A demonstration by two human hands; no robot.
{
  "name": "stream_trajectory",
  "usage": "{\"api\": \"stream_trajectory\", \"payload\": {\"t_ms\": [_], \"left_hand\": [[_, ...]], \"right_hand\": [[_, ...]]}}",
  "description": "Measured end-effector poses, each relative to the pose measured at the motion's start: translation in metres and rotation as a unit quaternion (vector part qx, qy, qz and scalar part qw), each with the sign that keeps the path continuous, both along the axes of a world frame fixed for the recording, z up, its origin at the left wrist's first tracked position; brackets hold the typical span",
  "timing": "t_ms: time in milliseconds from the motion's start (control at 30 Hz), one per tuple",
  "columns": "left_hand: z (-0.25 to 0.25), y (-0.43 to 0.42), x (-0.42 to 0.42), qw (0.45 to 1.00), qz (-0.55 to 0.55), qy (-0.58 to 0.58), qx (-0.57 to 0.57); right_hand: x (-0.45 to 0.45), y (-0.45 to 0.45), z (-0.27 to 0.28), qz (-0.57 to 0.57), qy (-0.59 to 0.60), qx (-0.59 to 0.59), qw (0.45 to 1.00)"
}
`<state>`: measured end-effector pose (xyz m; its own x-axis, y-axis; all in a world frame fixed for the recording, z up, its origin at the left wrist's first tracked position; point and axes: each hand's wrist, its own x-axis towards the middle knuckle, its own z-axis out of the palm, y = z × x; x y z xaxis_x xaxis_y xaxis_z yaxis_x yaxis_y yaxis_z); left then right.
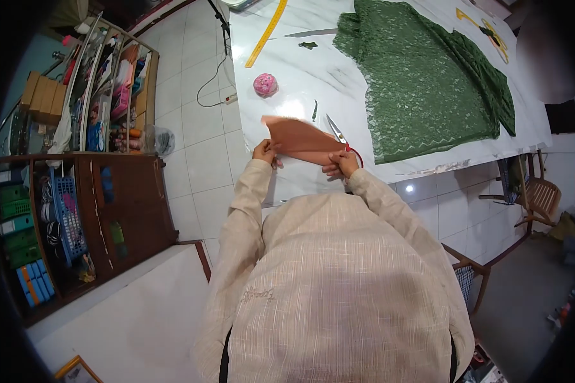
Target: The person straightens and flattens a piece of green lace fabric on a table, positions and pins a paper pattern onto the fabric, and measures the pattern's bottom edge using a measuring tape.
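Note:
A piece of salmon-coloured cloth [300,140] stretches between my two hands at the near edge of the white table. My left hand [266,153] pinches its left end, and my right hand [344,163] grips its right end. Scissors with red handles [337,130] lie beside my right hand, blades pointing away from me; whether my fingers touch the handles is unclear. Beyond the cloth sit a pink ball [265,85] and a thin green scrap [315,110]. Green lace fabric [421,83] is spread out on the right.
On the table [300,57] are a yellow ruler [266,33] and a yellow curved tool [501,46]. Shelves [118,96] and a brown cabinet [131,204] stand at left, a wooden chair [540,191] at right. A cable [201,96] hangs by the table's left edge.

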<state>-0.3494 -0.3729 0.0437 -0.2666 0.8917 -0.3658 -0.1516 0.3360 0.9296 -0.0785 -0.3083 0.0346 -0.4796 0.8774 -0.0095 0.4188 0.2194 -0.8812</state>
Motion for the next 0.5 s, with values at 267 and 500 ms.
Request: {"api": "stream_trajectory", "payload": {"t_ms": [267, 500], "left_hand": [[-0.004, 0.004, 0.007, 0.991, 0.072, -0.053, -0.104], [-0.015, -0.005, 0.018, 0.977, 0.191, -0.062, -0.071]], "right_hand": [[-0.005, -0.005, 0.003, -0.096, 0.049, -0.122, 0.987], [-0.017, -0.021, 0.009, -0.153, 0.094, -0.225, 0.958]]}}
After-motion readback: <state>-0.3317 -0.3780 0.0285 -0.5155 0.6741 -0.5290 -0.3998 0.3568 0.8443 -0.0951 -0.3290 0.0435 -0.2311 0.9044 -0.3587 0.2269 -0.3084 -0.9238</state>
